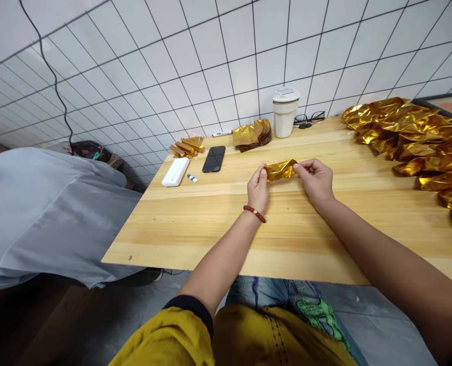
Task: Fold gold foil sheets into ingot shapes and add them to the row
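Note:
A shiny gold foil piece (281,171) is stretched between my two hands, just over the wooden table (195,223). My left hand (258,188) pinches its left end, and a red bead bracelet circles that wrist. At the foil's right end, the thumb and fingertips of my right hand (315,178) close on it. Beyond my hands lies a stack of flat gold foil pieces (252,134). Many folded gold foil pieces (412,134) lie in an overlapping row at the right.
At the back stand a white lidded cup (285,113) and glasses (310,119). A black phone (214,159), white box (175,172), small glue stick (192,178), marker (222,133) and foil strips (188,147) lie left. A person in grey (46,213) is at the far left.

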`<state>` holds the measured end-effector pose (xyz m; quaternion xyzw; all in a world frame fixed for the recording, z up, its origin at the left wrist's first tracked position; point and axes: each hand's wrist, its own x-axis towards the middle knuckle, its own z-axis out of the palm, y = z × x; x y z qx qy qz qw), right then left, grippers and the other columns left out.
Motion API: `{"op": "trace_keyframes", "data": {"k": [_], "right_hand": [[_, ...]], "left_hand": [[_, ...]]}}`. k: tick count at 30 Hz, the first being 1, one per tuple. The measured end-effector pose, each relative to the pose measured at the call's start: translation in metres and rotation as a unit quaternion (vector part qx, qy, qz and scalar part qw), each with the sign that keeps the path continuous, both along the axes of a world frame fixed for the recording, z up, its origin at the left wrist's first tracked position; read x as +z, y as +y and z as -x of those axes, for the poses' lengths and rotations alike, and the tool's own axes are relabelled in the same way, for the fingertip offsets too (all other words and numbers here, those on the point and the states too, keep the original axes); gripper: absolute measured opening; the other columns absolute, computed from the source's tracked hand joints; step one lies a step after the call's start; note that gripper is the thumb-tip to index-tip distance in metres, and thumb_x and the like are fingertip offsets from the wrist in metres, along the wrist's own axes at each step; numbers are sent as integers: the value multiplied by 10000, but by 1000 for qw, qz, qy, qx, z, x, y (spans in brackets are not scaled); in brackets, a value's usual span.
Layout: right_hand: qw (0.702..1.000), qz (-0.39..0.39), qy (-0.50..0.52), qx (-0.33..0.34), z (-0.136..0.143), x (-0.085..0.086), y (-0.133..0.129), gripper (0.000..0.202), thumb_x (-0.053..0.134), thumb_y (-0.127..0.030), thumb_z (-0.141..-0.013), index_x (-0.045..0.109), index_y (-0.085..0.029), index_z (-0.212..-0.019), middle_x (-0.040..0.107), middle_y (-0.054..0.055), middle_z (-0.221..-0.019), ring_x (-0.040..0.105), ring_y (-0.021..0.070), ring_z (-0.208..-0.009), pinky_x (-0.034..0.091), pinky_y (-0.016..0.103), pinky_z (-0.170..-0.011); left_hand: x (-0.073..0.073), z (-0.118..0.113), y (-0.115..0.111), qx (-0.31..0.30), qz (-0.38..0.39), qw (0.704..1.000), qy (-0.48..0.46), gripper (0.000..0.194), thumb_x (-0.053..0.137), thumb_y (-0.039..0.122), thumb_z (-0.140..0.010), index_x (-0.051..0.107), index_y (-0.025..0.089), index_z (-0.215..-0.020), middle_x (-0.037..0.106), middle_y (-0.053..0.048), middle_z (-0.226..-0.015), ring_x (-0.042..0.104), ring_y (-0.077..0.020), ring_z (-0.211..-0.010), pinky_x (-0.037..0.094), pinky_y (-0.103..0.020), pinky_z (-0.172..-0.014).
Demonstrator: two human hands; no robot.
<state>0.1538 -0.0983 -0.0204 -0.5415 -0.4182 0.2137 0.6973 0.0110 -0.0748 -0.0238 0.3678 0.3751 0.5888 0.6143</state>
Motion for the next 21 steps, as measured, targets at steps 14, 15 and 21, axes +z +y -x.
{"op": "trace_keyframes", "data": {"k": [14,15,21], "right_hand": [[999,-11,-19,24,4,1,-3,165,713,-322,-696,591,-210,-697,560,-40,-596,485,112,-537,423,251,-527],[1000,-10,19,13,1,-1,0,165,711,-314,-692,586,-207,-701,558,-45,-587,494,108,-530,421,244,-524],[992,-11,114,-44,-10,-4,11,116,699,-222,-702,587,-188,-705,577,-48,-566,539,100,-533,436,224,-547]], "left_hand": [[5,4,1,5,-27,1000,3,512,650,353,-871,522,256,-1358,544,-69,-1406,487,-209,-1323,388,-369,-1097],[6,4,0,6,-27,1000,3,576,662,335,-863,467,263,-1401,500,-75,-1445,470,-207,-1337,400,-356,-1085],[8,7,1,27,-33,998,36,714,741,265,-783,416,248,-1419,397,-118,-1500,506,-221,-1286,445,-331,-1025]]}}
